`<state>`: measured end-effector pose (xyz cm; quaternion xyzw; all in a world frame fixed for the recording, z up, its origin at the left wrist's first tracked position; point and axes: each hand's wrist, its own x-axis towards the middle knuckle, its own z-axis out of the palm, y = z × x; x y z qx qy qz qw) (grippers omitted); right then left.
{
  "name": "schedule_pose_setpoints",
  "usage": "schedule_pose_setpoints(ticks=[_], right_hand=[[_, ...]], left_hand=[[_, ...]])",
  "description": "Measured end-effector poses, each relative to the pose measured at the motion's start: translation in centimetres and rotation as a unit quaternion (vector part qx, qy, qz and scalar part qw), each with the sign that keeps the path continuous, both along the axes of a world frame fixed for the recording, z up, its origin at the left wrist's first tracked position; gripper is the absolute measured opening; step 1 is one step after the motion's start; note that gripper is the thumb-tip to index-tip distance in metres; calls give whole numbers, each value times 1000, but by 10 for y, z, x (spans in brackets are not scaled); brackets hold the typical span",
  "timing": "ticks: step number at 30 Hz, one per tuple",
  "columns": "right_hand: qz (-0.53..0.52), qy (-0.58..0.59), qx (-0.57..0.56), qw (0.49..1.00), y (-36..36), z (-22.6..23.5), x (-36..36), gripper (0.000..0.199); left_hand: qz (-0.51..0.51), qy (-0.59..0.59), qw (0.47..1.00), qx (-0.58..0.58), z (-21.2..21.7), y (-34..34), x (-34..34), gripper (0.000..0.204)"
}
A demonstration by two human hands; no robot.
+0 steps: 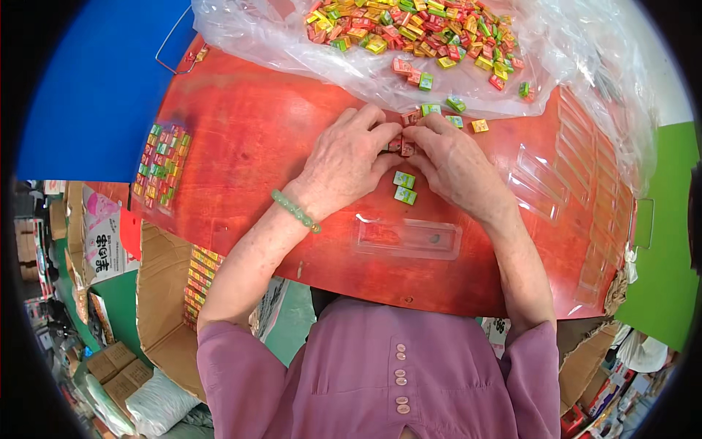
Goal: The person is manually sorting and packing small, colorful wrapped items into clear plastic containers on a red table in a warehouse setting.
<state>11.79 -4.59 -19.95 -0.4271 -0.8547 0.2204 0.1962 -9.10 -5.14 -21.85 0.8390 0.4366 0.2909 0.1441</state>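
Left hand (349,150) and right hand (455,164) close together, fingertips clamped on small red boxes (408,147) at the red table's (248,139) middle. 2 green boxes (405,195) lie between hands and clear tray (380,240).

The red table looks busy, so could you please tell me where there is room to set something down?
On the red table, the widest bare patch lies between the packed boxes and left hand; a narrower strip, between the single tray and the near edge. The far side is crowded by the box heap and plastic sheet, the right by clear trays.
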Motion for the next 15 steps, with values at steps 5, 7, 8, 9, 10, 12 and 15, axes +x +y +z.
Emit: schedule_pose_setpoints(ticks=[5,7,8,9,10,12,15], right_hand=[[8,60,-24,998,-6,2,-7,28],[-2,48,-20,999,-7,3,-7,29],[-2,47,-20,999,-8,4,-6,29],[-6,50,-20,999,-10,4,-6,28],[-10,53,-20,998,-12,5,-5,27],[-20,25,-32,999,-17,13,2,28],[-10,-4,-47,999,-20,15,16,33]], left_hand=[[25,0,1000,-3,-1,-10,-9,26],[34,2,999,4,-1,-12,-8,24],[33,14,999,30,0,-13,-7,21],[34,27,998,54,0,-15,-7,19],[35,26,998,53,0,-17,-7,19],[43,18,996,74,0,-19,-8,16],[40,8,997,68,0,-20,-14,15]])
